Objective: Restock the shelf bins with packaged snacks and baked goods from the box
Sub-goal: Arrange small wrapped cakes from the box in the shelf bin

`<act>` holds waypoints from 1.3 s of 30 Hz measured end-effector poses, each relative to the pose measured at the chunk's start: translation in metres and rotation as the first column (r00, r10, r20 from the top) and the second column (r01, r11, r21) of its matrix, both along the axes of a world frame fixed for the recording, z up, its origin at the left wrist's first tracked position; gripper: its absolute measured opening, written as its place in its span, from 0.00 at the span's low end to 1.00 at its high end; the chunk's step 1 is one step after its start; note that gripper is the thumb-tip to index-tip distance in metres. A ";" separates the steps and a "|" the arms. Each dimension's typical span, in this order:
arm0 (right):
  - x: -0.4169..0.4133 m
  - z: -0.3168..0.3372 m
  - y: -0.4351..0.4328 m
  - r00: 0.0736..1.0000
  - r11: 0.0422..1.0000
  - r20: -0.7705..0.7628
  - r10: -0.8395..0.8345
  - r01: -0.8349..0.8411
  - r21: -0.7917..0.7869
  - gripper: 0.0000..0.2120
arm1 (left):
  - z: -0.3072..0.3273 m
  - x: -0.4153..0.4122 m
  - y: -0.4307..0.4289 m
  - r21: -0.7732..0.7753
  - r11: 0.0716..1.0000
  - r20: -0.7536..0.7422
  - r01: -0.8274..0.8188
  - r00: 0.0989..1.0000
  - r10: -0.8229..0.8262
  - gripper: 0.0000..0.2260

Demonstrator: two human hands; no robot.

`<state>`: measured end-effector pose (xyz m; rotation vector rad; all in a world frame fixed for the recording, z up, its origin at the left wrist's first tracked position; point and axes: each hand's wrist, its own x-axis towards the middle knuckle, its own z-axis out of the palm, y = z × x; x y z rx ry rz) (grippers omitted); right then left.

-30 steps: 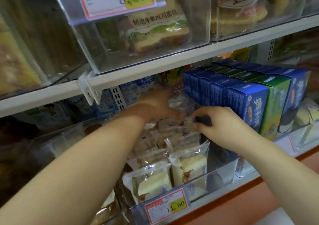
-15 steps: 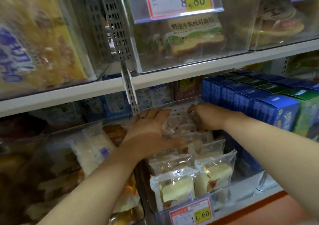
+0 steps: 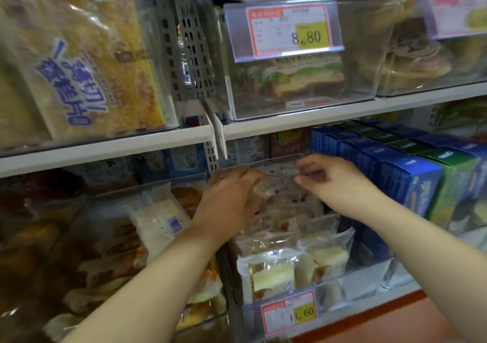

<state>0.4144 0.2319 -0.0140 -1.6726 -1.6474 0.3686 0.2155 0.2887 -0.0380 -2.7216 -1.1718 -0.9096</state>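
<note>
The left hand (image 3: 232, 200) is gripping a clear-wrapped cake packet (image 3: 266, 187), fingers curling round it, over the rear of the clear shelf bin (image 3: 347, 291). The right hand (image 3: 334, 182) is hovering just beside the packet, fingers curled; cannot tell if pinching anything. Wrapped cakes (image 3: 271, 274) are standing at the bin's front edge, behind the 1.60 price tag (image 3: 288, 313).

Left hand (image 3: 232, 200) grips a clear-wrapped cake pack (image 3: 266, 187) at the back end of the clear bin (image 3: 342, 298), the one tagged 1.60. Right hand (image 3: 332, 182) is just beside it with fingers curled, too blurry to tell if it's touching. Blue boxes (image 3: 405, 179) stand along the bin's right side.
</note>
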 end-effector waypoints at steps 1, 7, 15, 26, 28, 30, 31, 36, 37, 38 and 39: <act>-0.004 0.001 -0.009 1.000 1.000 -0.028 0.010 -0.010 -0.002 0.16 | 0.001 0.000 -0.007 0.066 0.998 0.024 0.023 0.999 -0.025 0.15; -0.021 0.008 -0.043 0.729 0.967 -0.681 0.067 -0.216 -0.136 0.18 | 0.004 0.006 -0.054 0.357 0.909 0.088 0.217 0.960 -0.264 0.13; 0.004 -0.006 -0.085 0.689 0.996 -0.722 0.062 -0.086 0.004 0.17 | 0.012 0.000 -0.077 0.109 0.973 -0.025 0.203 0.979 -0.201 0.27; 0.024 0.016 -0.120 0.909 0.951 -0.365 0.202 -0.093 0.294 0.21 | 0.051 0.037 -0.099 -0.167 0.957 -0.161 0.235 0.952 -0.262 0.36; 0.025 0.018 -0.122 0.893 0.939 -0.396 0.216 -0.080 0.333 0.23 | 0.053 0.044 -0.098 -0.197 0.947 -0.082 0.254 0.958 -0.274 0.31; 0.029 0.021 -0.123 0.892 0.935 -0.408 0.192 -0.041 0.352 0.25 | 0.053 0.049 -0.099 -0.187 0.942 0.081 0.279 0.960 -0.268 0.25; 0.032 0.022 -0.123 0.911 0.943 -0.384 0.149 -0.014 0.331 0.27 | 0.051 0.052 -0.100 -0.192 0.935 0.188 0.297 0.947 -0.262 0.23; 0.045 0.027 -0.124 0.958 0.951 -0.286 0.032 0.058 0.302 0.18 | 0.050 0.071 -0.106 -0.335 0.862 0.444 0.381 0.871 -0.212 0.22; 0.047 0.026 -0.124 0.962 0.940 -0.273 0.017 0.078 0.332 0.17 | 0.052 0.073 -0.106 -0.364 0.847 0.420 0.388 0.880 -0.222 0.24; 0.049 0.025 -0.124 0.970 0.928 -0.245 -0.001 0.092 0.360 0.17 | 0.055 0.073 -0.106 -0.376 0.843 0.394 0.386 0.890 -0.232 0.26; 0.050 0.025 -0.124 0.980 0.917 -0.200 -0.021 0.099 0.387 0.17 | 0.059 0.072 -0.105 -0.367 0.852 0.373 0.374 0.898 -0.233 0.28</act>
